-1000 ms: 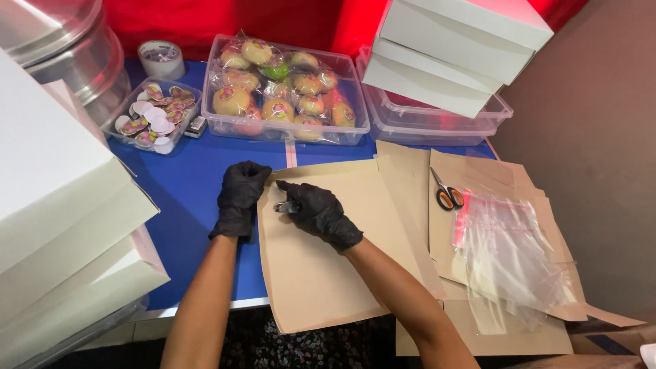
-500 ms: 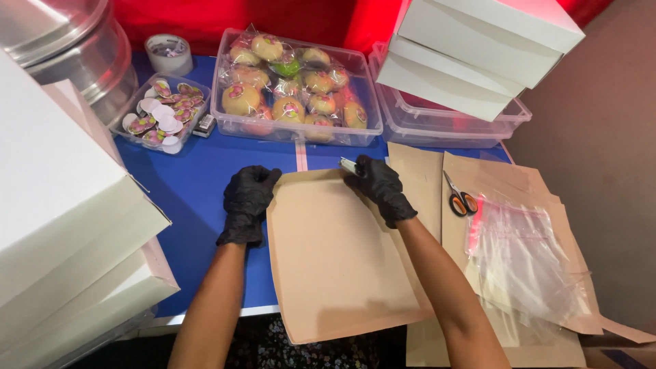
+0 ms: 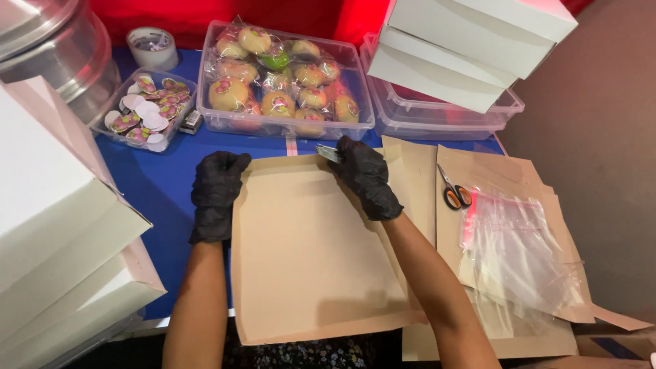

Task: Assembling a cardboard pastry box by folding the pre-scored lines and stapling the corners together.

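A large tan cardboard sheet (image 3: 307, 253) lies flat on the blue tabletop (image 3: 164, 184). The black-gloved left hand (image 3: 215, 195) presses its left edge, grip flat, released. The right hand (image 3: 365, 174) is clenched on a small metal tool (image 3: 328, 152) at the top edge. The sheet looks light, stiff, easily creased; best held by its edges.
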